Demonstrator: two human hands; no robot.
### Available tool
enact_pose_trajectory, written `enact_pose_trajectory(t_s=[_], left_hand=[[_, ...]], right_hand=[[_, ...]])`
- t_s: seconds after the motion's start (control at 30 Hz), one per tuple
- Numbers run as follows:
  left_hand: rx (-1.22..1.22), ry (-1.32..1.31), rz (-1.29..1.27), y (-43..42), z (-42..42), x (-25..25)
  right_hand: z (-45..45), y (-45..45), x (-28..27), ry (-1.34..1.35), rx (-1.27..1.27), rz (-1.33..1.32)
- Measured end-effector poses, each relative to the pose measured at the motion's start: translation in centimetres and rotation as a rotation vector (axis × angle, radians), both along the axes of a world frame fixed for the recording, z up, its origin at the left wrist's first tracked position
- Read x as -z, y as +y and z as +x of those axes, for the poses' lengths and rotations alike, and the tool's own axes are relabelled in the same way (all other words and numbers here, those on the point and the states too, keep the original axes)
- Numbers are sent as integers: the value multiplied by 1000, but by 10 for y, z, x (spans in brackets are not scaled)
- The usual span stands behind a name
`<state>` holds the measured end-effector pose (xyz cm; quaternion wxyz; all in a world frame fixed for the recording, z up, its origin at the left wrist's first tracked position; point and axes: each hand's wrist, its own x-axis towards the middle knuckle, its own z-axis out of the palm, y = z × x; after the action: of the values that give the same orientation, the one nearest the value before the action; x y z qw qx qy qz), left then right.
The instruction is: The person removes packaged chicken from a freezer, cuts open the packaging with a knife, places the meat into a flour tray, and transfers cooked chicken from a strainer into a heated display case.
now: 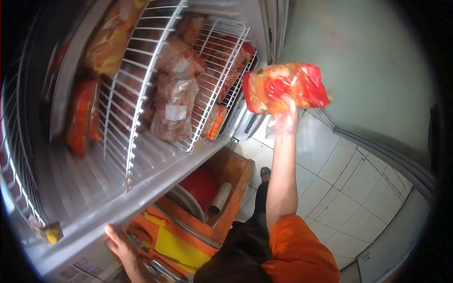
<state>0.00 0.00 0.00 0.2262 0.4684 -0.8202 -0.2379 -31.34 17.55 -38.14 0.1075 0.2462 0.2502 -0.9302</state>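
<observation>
My right hand [284, 106], arm stretched out, is closed on a see-through plastic pack of food with red and yellow parts [302, 85]. Loose clear plastic hangs around the wrist, and the pack hides some of the fingers. The pack is outside the freezer, above the tiled floor. At lower left, my left hand [123, 247] rests by the freezer's metal front edge [141, 191]. Its fingertips touch or nearly touch that edge, with the fingers loosely extended and nothing held. Inside the freezer, wrapped meat with a white label [174, 101] lies beside the wire racks.
White wire racks [137, 108] divide the freezer. An orange-red pack [84, 118] and a yellowish bagged pack [113, 40] lie on the left. Below stands a wooden box [238, 188] with a red round object [200, 184]. A yellow cloth [181, 247] lies nearby. A pale panel [368, 70] stands right.
</observation>
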Motion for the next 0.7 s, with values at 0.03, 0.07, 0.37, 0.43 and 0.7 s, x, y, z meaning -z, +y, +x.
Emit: enact_pose_trajectory(t_s=[0.03, 0.07, 0.37, 0.43, 0.7], left_hand=[[-81, 2, -18, -2, -4, 8], [-163, 7, -33, -4, -8, 16], [344, -61, -32, -27, 35, -10], [424, 169, -84, -16, 49, -42], [173, 422, -298, -11, 279, -70]], right_hand=[[8, 9, -14, 3, 32, -27], [21, 18, -14, 147, 72, 33], [173, 112, -200, 116, -127, 199], [209, 115, -212, 218, -236, 431], [369, 78, -267, 257, -637, 40]])
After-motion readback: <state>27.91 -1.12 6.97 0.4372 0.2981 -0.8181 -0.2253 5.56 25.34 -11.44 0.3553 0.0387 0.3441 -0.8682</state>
